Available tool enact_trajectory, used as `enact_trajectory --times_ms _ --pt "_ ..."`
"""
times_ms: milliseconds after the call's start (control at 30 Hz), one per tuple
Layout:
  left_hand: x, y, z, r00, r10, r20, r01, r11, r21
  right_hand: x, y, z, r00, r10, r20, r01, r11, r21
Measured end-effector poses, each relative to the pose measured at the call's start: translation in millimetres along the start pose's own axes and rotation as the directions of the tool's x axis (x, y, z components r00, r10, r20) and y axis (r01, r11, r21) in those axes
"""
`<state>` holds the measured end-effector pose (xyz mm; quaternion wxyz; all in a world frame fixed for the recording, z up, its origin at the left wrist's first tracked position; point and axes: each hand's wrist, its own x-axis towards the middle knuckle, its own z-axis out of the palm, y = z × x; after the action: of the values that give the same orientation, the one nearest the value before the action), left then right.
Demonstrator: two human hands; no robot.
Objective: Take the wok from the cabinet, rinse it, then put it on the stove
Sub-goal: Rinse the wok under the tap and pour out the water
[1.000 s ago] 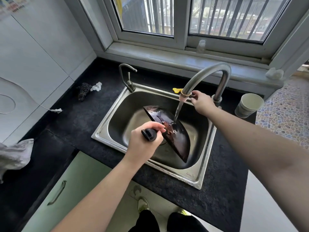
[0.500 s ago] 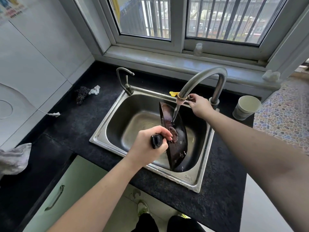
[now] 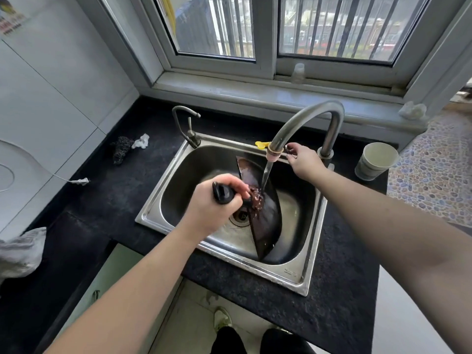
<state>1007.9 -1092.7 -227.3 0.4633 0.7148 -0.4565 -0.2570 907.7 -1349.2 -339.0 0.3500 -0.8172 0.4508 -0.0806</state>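
- The wok (image 3: 265, 215) stands on its edge inside the steel sink (image 3: 301, 279), rim near vertical, its lower edge down at the basin's 5 o'clock side and its upper edge toward 12 o'clock.
- The left hand (image 3: 217, 200) has its fingers wrapped tightly round the wok's black handle (image 3: 222, 194), which sticks out toward 9 o'clock from the pan.
- A stream of water (image 3: 265, 175) falls from the spout of the tall curved faucet (image 3: 306, 116) and strikes the wok close to where the handle joins it.
- The right hand (image 3: 302, 162) is up at the sink's back rim, at about 1 o'clock of the wok, its thumb and forefinger pinching a small metal part just beside the faucet spout; what that part is cannot be made out.
- The drain (image 3: 240, 217) shows in the basin floor just at 9 o'clock of the wok's lower half.
- A smaller thin tap (image 3: 187, 123) rises at the sink's 11 o'clock corner.
- On the dark desk (image 3: 281, 302), a paper cup (image 3: 375, 162) stands at 3 o'clock of the sink, and a dark scrubber (image 3: 121, 149) with a crumpled white scrap (image 3: 141, 142) lies at 10 o'clock.
- A small yellow piece (image 3: 261, 144) sits on the sink's back rim, just at 9 o'clock of the spout.
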Motion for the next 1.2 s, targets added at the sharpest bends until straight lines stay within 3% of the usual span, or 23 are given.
enact_trajectory --times_ms 367,600,933,1033,1200 --pt "49 5 -25 0.971 0.012 0.237 -0.015 1.0 0.008 -3 2 1 1.0 0.012 -0.018 -0.011 0.999 0.032" --pt "82 29 -70 0.824 -0.026 0.567 -0.117 0.97 0.214 -1 3 2 0.999 0.033 -0.006 -0.033 0.998 0.049" --pt "117 84 -121 0.74 -0.054 0.67 -0.222 0.921 0.319 2 7 5 0.999 0.051 -0.015 -0.049 0.996 0.074" --pt "122 93 -127 0.764 -0.059 0.643 -0.241 0.898 0.368 3 6 8 0.998 0.062 -0.031 -0.06 0.995 0.078" --pt "119 58 -134 0.902 -0.031 0.431 -0.108 0.95 0.293 5 2 9 0.996 0.083 -0.027 -0.08 0.994 0.072"
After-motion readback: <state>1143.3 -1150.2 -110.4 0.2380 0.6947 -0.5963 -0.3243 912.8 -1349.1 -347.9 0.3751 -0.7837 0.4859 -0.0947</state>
